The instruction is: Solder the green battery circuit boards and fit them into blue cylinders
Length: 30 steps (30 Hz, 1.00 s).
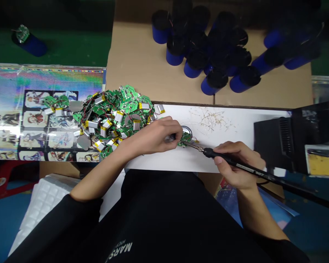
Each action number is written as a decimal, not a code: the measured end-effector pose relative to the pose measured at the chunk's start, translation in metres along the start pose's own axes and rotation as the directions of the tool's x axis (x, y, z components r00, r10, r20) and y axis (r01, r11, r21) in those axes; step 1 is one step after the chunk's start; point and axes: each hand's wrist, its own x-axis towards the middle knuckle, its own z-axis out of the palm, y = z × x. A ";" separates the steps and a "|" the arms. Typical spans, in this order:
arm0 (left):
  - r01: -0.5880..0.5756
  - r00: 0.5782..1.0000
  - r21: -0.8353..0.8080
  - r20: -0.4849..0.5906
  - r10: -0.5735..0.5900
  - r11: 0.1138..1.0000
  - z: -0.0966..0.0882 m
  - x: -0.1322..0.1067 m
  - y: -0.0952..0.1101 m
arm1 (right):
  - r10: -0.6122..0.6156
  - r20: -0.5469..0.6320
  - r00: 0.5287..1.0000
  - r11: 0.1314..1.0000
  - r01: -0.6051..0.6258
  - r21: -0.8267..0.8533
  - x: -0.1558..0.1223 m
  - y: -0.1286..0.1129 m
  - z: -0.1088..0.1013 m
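My left hand [156, 136] is closed in a pinch on a small green circuit board [185, 139] lying on a white sheet [235, 128], beside a round silver speaker [185, 130]. My right hand [237, 164] grips a black soldering iron [235, 163] like a pen. Its metal tip [195, 147] touches the right edge of the board. A black cable runs from the iron off to the right.
A heap of green circuit boards with small silver batteries [115, 118] lies left of my left hand. Several blue cylinders with black caps [208, 51] stand on the cardboard behind. A black soldering station with a yellow sponge [320, 164] sits right. Wire scraps [211, 122] litter the sheet.
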 end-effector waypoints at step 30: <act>0.015 0.902 0.039 -0.432 0.003 0.999 0.044 -0.012 0.007 | -0.153 0.149 0.977 0.988 0.157 -0.014 0.016 0.019 0.047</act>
